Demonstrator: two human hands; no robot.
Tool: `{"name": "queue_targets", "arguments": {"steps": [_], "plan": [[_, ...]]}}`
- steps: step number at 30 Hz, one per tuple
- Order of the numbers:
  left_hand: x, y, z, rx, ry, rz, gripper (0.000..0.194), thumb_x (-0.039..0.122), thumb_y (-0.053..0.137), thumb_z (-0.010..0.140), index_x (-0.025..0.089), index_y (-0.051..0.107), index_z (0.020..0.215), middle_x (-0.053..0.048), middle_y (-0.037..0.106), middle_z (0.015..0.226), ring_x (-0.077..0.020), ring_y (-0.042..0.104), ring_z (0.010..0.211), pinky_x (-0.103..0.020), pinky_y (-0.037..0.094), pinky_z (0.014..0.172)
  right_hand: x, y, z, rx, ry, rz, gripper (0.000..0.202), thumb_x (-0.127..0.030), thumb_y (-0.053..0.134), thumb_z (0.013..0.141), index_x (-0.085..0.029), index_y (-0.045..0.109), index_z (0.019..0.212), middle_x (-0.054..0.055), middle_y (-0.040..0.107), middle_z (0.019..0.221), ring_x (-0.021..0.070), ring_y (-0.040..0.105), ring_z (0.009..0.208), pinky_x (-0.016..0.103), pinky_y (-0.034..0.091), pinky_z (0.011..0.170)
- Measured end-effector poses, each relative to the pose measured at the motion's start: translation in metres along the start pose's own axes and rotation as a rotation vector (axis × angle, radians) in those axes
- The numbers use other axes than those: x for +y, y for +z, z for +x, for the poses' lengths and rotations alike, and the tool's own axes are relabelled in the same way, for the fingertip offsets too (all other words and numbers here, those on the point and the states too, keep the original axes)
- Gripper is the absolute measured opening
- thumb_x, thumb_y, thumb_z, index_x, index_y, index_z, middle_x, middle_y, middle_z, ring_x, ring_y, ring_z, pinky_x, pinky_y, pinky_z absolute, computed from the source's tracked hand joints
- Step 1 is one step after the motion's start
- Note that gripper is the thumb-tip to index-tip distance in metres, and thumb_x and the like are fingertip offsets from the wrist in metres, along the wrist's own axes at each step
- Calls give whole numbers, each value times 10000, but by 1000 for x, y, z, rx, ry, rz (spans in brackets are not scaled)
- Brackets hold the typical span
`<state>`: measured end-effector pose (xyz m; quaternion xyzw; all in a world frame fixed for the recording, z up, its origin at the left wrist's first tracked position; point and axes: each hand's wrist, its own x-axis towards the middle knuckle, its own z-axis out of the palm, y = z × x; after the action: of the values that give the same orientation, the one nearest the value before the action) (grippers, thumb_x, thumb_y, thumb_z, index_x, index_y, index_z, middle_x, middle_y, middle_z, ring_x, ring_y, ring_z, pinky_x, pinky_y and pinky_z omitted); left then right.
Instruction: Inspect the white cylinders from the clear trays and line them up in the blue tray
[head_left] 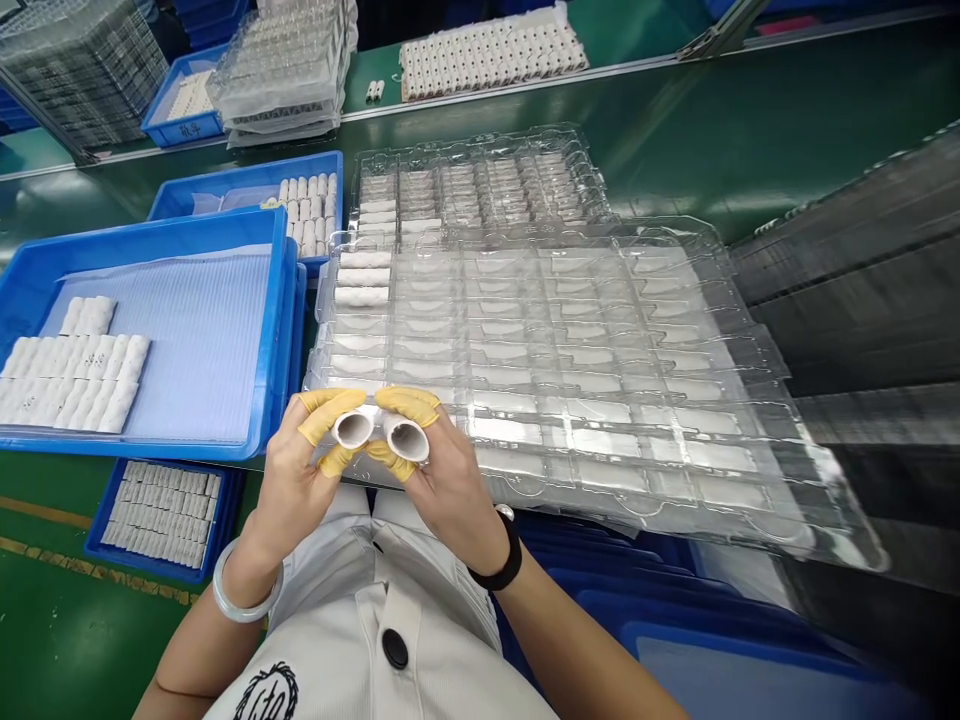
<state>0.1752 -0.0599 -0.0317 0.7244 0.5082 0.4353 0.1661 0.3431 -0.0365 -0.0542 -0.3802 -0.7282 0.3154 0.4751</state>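
Note:
Yellow finger cots cover the thumb and fingertips of both hands. My left hand (289, 480) pinches a short white hollow tube (354, 429) with its open end facing me. In my right hand (454, 485) is a second white tube (409, 440), pinched the same way, its dark inside visible. The two tubes are side by side at the near edge of a clear plastic compartment tray (517, 320). Several white rolls (363, 278) lie in the tray's left column. To the left, white rolls (90, 380), some with dark marks, lie in rows in a blue bin (274, 340).
Behind the large tray is another clear tray (517, 185) with white pieces. A smaller blue bin (225, 500) of rolls sits low at the left. Stacked trays (289, 80) and a block of rolls (491, 55) occupy the back shelf. Blue bins (712, 650) are stacked below right.

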Motion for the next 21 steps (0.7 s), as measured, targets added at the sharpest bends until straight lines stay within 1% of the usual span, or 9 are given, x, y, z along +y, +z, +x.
{"name": "queue_targets", "arguments": {"steps": [6, 8, 10, 12, 14, 16, 17, 19, 21], "plan": [[-3, 0, -3, 18, -1, 7, 385, 152, 623, 912, 271, 608, 1277, -70, 619, 1163, -184, 597, 1104, -337, 511, 945, -1, 1, -2, -36, 31, -15, 318, -246, 567, 959, -241, 518, 1273, 103, 628, 1164, 244, 612, 1110, 424, 541, 916], [-3, -2, -3, 26, -28, -12, 377, 168, 638, 903, 272, 624, 1265, -68, 618, 1154, -188, 598, 1098, -344, 508, 946, -1, 0, -2, -43, 34, -18, 323, -269, 562, 964, -231, 511, 1280, 111, 620, 1165, 244, 605, 1107, 422, 537, 911], [-1, -4, -2, 1, -131, -105, 336, 212, 659, 894, 258, 654, 1227, -65, 640, 1123, -192, 611, 1069, -338, 507, 936, -3, -3, -1, -45, 56, -14, 291, -307, 561, 966, -212, 535, 1239, 114, 618, 1129, 236, 599, 1073, 407, 534, 891], [1, -5, 0, -46, -324, -288, 295, 289, 679, 885, 230, 682, 1174, -63, 680, 1073, -191, 636, 1008, -317, 511, 903, -6, -9, 2, -58, 122, 8, 244, -384, 557, 963, -198, 588, 1118, 106, 620, 1050, 229, 591, 1002, 395, 526, 856], [4, -4, 2, -95, -540, -536, 295, 381, 691, 870, 195, 708, 1098, -64, 715, 991, -178, 661, 890, -283, 526, 806, -9, -16, 5, -84, 239, 60, 297, -485, 556, 943, -196, 621, 948, 83, 610, 934, 218, 573, 900, 382, 512, 804], [6, 0, 5, -112, -727, -803, 328, 448, 718, 834, 161, 723, 992, -60, 727, 885, -150, 655, 743, -246, 522, 675, -12, -23, 9, -132, 407, 227, 387, -569, 574, 904, -191, 626, 843, 55, 591, 826, 185, 546, 781, 341, 496, 714], [7, 2, 7, -111, -805, -936, 339, 460, 740, 810, 147, 722, 937, -58, 726, 842, -136, 643, 682, -235, 519, 631, -12, -25, 11, -161, 512, 374, 414, -595, 591, 883, -186, 633, 834, 39, 583, 781, 161, 528, 716, 309, 481, 648], [8, 8, 12, -94, -959, -1180, 315, 428, 761, 797, 127, 705, 868, -53, 725, 792, -118, 631, 612, -230, 536, 608, -12, -26, 14, -209, 738, 770, 435, -606, 629, 852, -173, 656, 868, 11, 573, 711, 111, 480, 593, 237, 417, 502], [9, 12, 17, -49, -1122, -1375, 229, 345, 673, 885, 117, 687, 873, -54, 729, 786, -109, 651, 606, -223, 567, 632, -11, -23, 16, -195, 934, 1167, 409, -560, 649, 858, -153, 672, 895, 2, 584, 684, 77, 448, 520, 185, 353, 401]]}}
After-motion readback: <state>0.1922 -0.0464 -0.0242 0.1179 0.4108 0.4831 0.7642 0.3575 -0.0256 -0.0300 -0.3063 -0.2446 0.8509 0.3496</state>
